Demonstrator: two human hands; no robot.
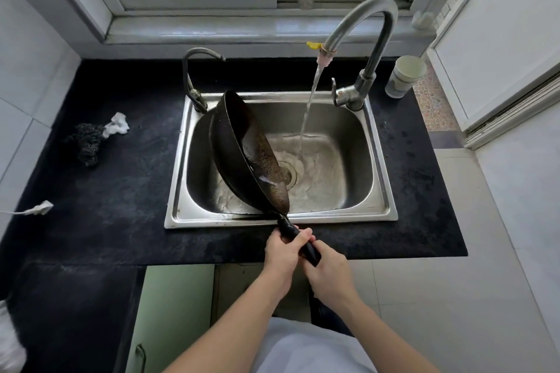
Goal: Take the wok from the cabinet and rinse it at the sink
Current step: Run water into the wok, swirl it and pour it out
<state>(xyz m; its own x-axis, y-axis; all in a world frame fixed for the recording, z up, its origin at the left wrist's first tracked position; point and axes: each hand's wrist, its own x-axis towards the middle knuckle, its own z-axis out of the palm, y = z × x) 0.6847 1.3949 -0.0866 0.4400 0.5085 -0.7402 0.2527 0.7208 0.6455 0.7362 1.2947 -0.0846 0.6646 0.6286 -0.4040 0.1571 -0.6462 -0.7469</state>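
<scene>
The wok (242, 151) stands tilted steeply on edge inside the sink (378, 160), in its left half. Its open face is turned to the right, toward the water stream (307, 118). Its far rim rises above the sink's back-left edge, and its near rim sits at the sink's front edge. The inner surface shows brown, speckled residue and a wet sheen near the handle end.

The wok's black handle (300, 241) projects out over the front lip of the sink, above the counter (121, 191). You hold it with both hands. Your left hand (283, 254) wraps the handle's upper part, fingers (303, 236) curled closed over it. Your right hand (328, 272) clamps the handle's lower end, fingers folded under and mostly hidden. The wok body therefore lies ahead of and slightly left of both hands.

The stream falls from the tall faucet (372, 39) and lands on the sink floor to the right of the wok, not on it. Water swirls around the drain (292, 172).

A smaller faucet (194, 79) stands at the sink's back-left corner, just beside the wok's raised rim. A cup (404, 76) sits on the counter right of the tall faucet. A dark scouring pad (89, 141) lies on the counter, well apart to the left.
</scene>
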